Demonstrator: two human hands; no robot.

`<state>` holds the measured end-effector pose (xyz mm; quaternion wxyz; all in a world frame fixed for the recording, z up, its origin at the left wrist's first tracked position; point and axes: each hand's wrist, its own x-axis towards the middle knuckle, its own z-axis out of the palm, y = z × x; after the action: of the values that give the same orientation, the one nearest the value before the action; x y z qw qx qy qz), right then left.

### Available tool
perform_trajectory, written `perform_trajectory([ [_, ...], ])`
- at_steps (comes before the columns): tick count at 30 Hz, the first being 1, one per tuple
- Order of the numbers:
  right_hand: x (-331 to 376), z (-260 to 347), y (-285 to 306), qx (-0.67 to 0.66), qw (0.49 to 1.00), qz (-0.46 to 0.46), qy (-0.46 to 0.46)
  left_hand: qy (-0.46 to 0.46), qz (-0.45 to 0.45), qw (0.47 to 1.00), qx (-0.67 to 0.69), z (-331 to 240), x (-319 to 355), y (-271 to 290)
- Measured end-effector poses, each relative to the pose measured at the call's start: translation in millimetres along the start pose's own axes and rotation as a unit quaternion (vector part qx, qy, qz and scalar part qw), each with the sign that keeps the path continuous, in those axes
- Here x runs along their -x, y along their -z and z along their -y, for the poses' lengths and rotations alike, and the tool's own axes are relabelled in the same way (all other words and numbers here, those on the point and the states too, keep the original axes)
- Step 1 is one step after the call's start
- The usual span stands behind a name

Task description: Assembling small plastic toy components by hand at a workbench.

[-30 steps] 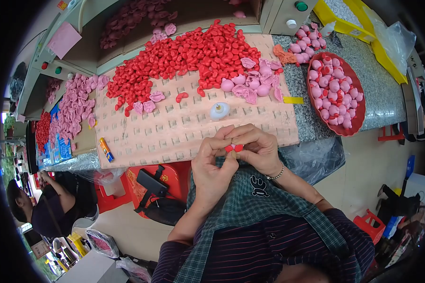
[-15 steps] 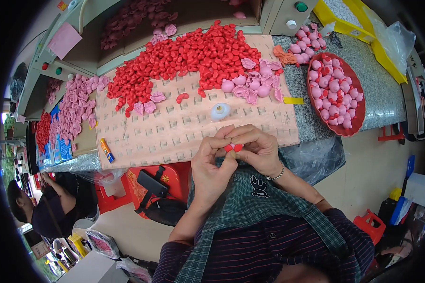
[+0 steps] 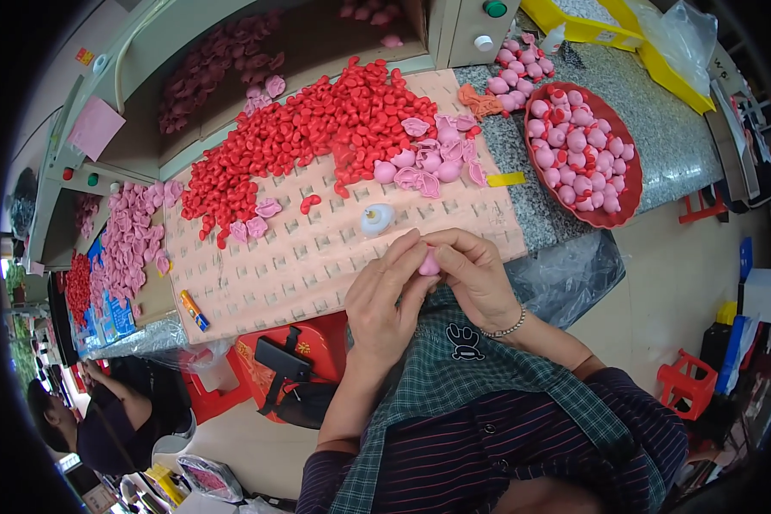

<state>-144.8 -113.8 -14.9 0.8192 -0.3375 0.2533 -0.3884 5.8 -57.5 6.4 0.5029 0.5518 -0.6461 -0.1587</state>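
Note:
My left hand [image 3: 384,301] and my right hand [image 3: 473,272] meet at the near edge of a tan board [image 3: 317,257] with rows of small recesses. Between their fingertips they pinch one small pink rounded piece [image 3: 429,262]. A small white and blue lump [image 3: 376,219] lies on the board just beyond my fingers. Farther back a big heap of small red pieces [image 3: 317,137] spreads over the board, with several pink shell-like pieces [image 3: 428,163] beside it.
A red bowl [image 3: 618,199] of pink and red balls stands at the right on the speckled counter [image 3: 660,128]. More pink pieces [image 3: 128,244] lie at the left. A yellow and blue tube [image 3: 194,310] rests by the board's near corner. Another person [image 3: 103,411] sits at lower left.
The small piece between my fingertips showed red before; now it shows pink. Both hands stay together at the board's near edge.

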Motion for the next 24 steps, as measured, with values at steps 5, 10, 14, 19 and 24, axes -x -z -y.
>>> perform_trajectory([
  [5,3,7,-6,0.102,0.994,0.023,-0.021,0.191,-0.057,0.953,0.229,-4,10,-10],
  [10,10,5,-24,0.267,0.943,-0.014,0.197,0.236,-0.096,0.919,0.301,-2,17,-11],
  [14,9,16,-18,0.375,0.902,0.051,0.207,0.238,-0.082,0.881,0.400,11,27,-5],
  [19,4,3,-4,0.338,0.903,0.079,0.252,0.242,-0.068,0.879,0.406,-1,23,0],
  [24,7,3,-9,0.164,0.968,0.078,0.173,0.211,-0.084,0.890,0.395,1,27,-2],
])
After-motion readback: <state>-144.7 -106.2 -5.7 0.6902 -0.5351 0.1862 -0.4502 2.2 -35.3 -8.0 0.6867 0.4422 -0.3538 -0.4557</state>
